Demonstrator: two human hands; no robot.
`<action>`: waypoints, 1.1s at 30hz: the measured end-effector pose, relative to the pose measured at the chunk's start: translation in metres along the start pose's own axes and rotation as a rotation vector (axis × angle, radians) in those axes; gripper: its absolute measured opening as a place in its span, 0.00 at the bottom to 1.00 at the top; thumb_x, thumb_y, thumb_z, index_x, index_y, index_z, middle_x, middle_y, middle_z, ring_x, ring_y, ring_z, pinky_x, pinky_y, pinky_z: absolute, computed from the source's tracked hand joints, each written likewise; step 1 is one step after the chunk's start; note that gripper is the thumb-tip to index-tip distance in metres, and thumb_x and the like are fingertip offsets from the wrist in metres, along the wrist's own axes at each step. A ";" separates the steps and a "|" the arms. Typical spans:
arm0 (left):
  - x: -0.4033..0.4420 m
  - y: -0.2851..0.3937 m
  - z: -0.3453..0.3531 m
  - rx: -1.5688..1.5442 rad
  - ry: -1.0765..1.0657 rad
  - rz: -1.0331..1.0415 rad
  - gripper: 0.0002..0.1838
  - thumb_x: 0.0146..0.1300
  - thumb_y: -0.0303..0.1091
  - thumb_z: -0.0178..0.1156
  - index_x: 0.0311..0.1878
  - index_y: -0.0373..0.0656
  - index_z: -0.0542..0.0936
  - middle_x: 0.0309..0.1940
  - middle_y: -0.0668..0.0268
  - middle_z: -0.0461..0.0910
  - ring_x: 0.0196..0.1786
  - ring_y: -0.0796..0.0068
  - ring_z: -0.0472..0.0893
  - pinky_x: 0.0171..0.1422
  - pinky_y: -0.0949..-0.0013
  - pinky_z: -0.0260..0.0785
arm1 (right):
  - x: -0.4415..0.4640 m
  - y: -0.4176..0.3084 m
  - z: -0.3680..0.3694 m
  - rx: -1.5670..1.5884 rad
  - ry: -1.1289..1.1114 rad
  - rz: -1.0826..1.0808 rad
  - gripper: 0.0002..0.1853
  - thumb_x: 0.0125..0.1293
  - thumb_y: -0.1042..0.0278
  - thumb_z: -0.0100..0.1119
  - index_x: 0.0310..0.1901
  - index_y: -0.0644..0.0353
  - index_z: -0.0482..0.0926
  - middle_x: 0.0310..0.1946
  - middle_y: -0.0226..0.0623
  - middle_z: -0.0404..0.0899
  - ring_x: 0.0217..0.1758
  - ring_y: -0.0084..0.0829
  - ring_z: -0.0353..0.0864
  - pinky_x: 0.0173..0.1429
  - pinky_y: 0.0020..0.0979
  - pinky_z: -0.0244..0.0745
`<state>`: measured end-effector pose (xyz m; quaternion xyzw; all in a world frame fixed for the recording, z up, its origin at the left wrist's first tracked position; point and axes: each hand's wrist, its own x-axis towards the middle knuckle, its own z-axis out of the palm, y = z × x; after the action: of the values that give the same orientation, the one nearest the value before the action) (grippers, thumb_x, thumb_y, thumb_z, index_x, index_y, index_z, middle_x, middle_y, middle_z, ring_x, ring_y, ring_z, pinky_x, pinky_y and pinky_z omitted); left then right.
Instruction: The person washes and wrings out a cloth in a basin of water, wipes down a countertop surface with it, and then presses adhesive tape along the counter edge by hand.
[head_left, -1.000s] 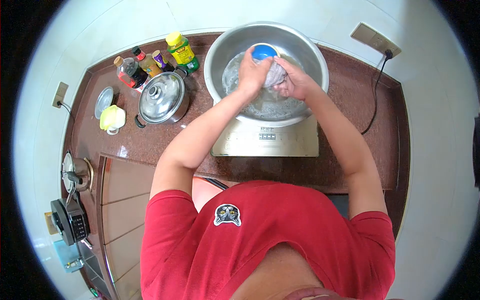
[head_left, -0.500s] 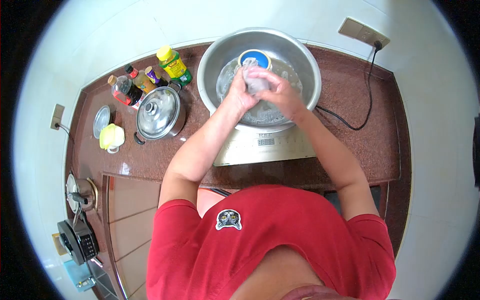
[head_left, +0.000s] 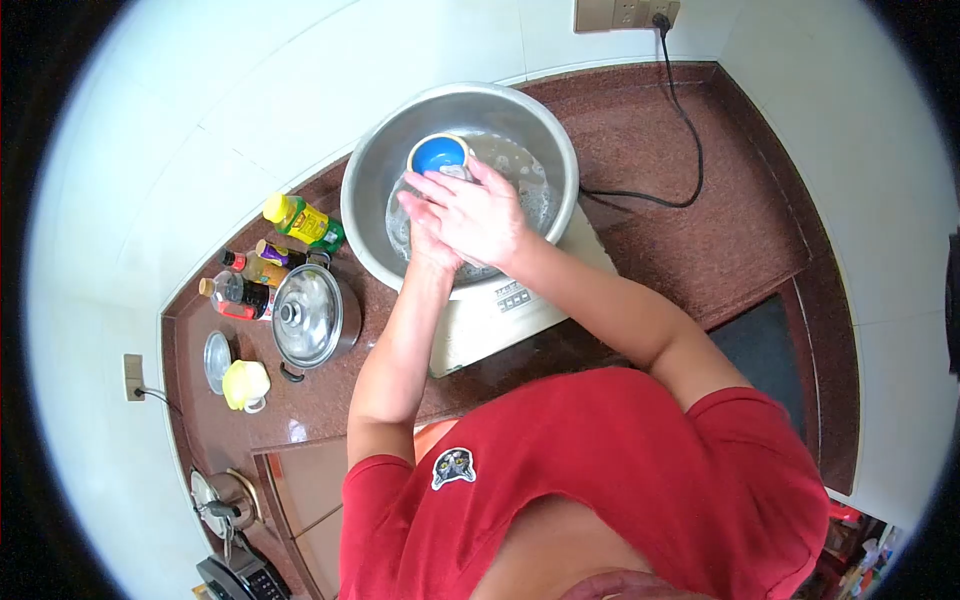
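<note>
My right hand (head_left: 478, 215) lies slantwise over my left hand, its fingers stretched out flat and wet. Only the wrist side of my left hand (head_left: 432, 246) shows clearly; its fingers are mostly hidden under the right. Just beyond the fingers a small pale grey, wet-looking patch (head_left: 456, 172) is visible, too covered to name. Both hands are over a large metal basin (head_left: 362, 215) holding cloudy, bubbly water (head_left: 515, 160). A round bowl with a blue inside (head_left: 438, 153) sits in the basin, close to my fingertips.
Beneath the basin is a pale appliance with a display (head_left: 480, 335). Left of it stand a lidded pot (head_left: 308, 310), a yellow-capped green bottle (head_left: 305, 222), several other bottles and a yellow-lidded container (head_left: 245, 384). A black cord (head_left: 690, 150) runs along the brown counter (head_left: 620, 130).
My view has turned and shifted, so the basin appears farther left. The pale grey wad between my hands is now mostly hidden. My right hand has flattened out over the left.
</note>
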<state>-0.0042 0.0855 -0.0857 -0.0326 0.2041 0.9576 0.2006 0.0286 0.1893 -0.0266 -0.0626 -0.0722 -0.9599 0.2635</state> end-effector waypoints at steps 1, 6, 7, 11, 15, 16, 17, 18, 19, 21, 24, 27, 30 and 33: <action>-0.001 0.002 -0.007 -0.010 0.001 0.002 0.29 0.68 0.60 0.51 0.60 0.47 0.74 0.56 0.58 0.78 0.59 0.55 0.77 0.63 0.50 0.71 | -0.013 -0.003 0.005 0.000 -0.009 0.028 0.46 0.66 0.53 0.59 0.74 0.65 0.42 0.71 0.52 0.57 0.66 0.53 0.67 0.73 0.51 0.61; 0.001 0.024 0.012 0.069 0.035 -0.114 0.24 0.73 0.52 0.45 0.53 0.42 0.77 0.42 0.54 0.83 0.43 0.55 0.83 0.48 0.52 0.78 | -0.054 -0.028 0.027 -0.623 0.271 0.072 0.33 0.68 0.62 0.57 0.71 0.62 0.58 0.71 0.44 0.60 0.72 0.42 0.63 0.72 0.48 0.61; -0.001 0.028 0.023 0.060 0.016 -0.097 0.24 0.73 0.52 0.44 0.54 0.42 0.77 0.41 0.54 0.83 0.43 0.55 0.83 0.48 0.52 0.78 | -0.054 -0.041 0.030 -0.840 0.345 0.043 0.32 0.68 0.62 0.58 0.71 0.59 0.60 0.70 0.42 0.61 0.71 0.40 0.64 0.72 0.47 0.62; 0.000 0.020 0.052 0.229 0.064 0.056 0.25 0.72 0.54 0.48 0.58 0.43 0.74 0.52 0.56 0.79 0.54 0.57 0.79 0.60 0.52 0.72 | -0.036 -0.034 0.039 -1.174 0.347 -0.137 0.28 0.67 0.67 0.60 0.67 0.56 0.66 0.60 0.37 0.71 0.62 0.32 0.71 0.60 0.38 0.71; 0.000 0.024 0.063 0.336 0.008 0.123 0.23 0.70 0.50 0.55 0.59 0.44 0.73 0.58 0.59 0.76 0.61 0.62 0.74 0.68 0.56 0.64 | 0.001 -0.028 -0.004 -0.978 0.373 -0.301 0.32 0.64 0.74 0.60 0.69 0.56 0.61 0.56 0.43 0.73 0.59 0.35 0.74 0.57 0.40 0.76; 0.006 0.034 0.057 0.342 -0.055 0.108 0.22 0.69 0.48 0.57 0.59 0.44 0.74 0.57 0.60 0.76 0.60 0.63 0.74 0.67 0.58 0.65 | 0.006 -0.031 -0.006 -0.836 0.412 -0.335 0.32 0.64 0.74 0.59 0.69 0.55 0.60 0.56 0.45 0.73 0.60 0.36 0.74 0.57 0.41 0.76; 0.015 0.046 0.045 0.404 -0.017 0.294 0.22 0.68 0.47 0.57 0.58 0.42 0.74 0.57 0.59 0.76 0.61 0.63 0.74 0.69 0.58 0.63 | 0.007 -0.030 -0.004 -0.749 0.502 -0.320 0.29 0.63 0.75 0.60 0.66 0.55 0.65 0.58 0.43 0.73 0.60 0.37 0.75 0.59 0.43 0.77; 0.024 0.055 0.033 0.455 0.018 0.471 0.23 0.67 0.45 0.58 0.58 0.40 0.74 0.57 0.58 0.76 0.62 0.62 0.73 0.71 0.58 0.61 | 0.004 -0.024 -0.004 -0.658 0.596 -0.313 0.26 0.62 0.75 0.60 0.63 0.55 0.69 0.59 0.41 0.74 0.60 0.38 0.76 0.60 0.45 0.77; 0.024 0.063 0.038 0.241 -0.099 0.368 0.26 0.66 0.44 0.59 0.62 0.38 0.71 0.61 0.55 0.73 0.66 0.60 0.70 0.74 0.57 0.57 | 0.007 -0.019 -0.020 -0.554 0.517 -0.243 0.23 0.62 0.72 0.60 0.60 0.55 0.72 0.57 0.40 0.76 0.59 0.37 0.77 0.60 0.46 0.77; 0.010 0.053 0.068 -0.060 -0.145 0.186 0.34 0.65 0.41 0.60 0.69 0.35 0.62 0.69 0.51 0.64 0.73 0.56 0.61 0.79 0.53 0.49 | 0.020 -0.007 -0.041 -0.338 0.405 -0.039 0.18 0.65 0.64 0.57 0.56 0.56 0.76 0.53 0.39 0.80 0.58 0.34 0.77 0.60 0.48 0.75; 0.005 0.044 0.060 -0.118 -0.313 -0.012 0.40 0.68 0.37 0.56 0.76 0.36 0.47 0.78 0.51 0.46 0.80 0.55 0.47 0.82 0.50 0.40 | 0.040 0.010 -0.037 -0.293 0.191 -0.244 0.18 0.70 0.55 0.55 0.54 0.57 0.76 0.55 0.35 0.78 0.58 0.31 0.75 0.63 0.36 0.71; -0.030 0.044 0.074 0.058 -0.315 -0.106 0.34 0.72 0.34 0.51 0.76 0.36 0.49 0.77 0.51 0.47 0.80 0.56 0.47 0.82 0.49 0.42 | 0.046 0.003 -0.024 -0.413 0.319 -0.425 0.18 0.70 0.66 0.54 0.60 0.55 0.70 0.60 0.36 0.73 0.62 0.28 0.72 0.66 0.35 0.71; -0.033 0.087 0.047 0.311 -0.381 -0.204 0.30 0.75 0.33 0.48 0.75 0.36 0.52 0.76 0.51 0.52 0.78 0.60 0.54 0.81 0.51 0.47 | 0.031 -0.006 -0.002 -0.662 0.374 -0.455 0.23 0.72 0.63 0.51 0.65 0.58 0.61 0.60 0.42 0.70 0.66 0.31 0.67 0.66 0.37 0.69; -0.037 0.075 0.069 0.785 0.182 0.249 0.35 0.68 0.41 0.61 0.71 0.35 0.60 0.69 0.52 0.65 0.69 0.62 0.68 0.74 0.59 0.61 | 0.010 -0.007 0.022 -0.733 0.250 -0.540 0.23 0.72 0.60 0.50 0.63 0.59 0.61 0.57 0.44 0.71 0.62 0.32 0.69 0.63 0.37 0.69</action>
<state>0.0006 0.0368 0.0113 -0.0131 0.5727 0.8173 0.0618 0.0187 0.1938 -0.0042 -0.0146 0.2899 -0.9565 -0.0281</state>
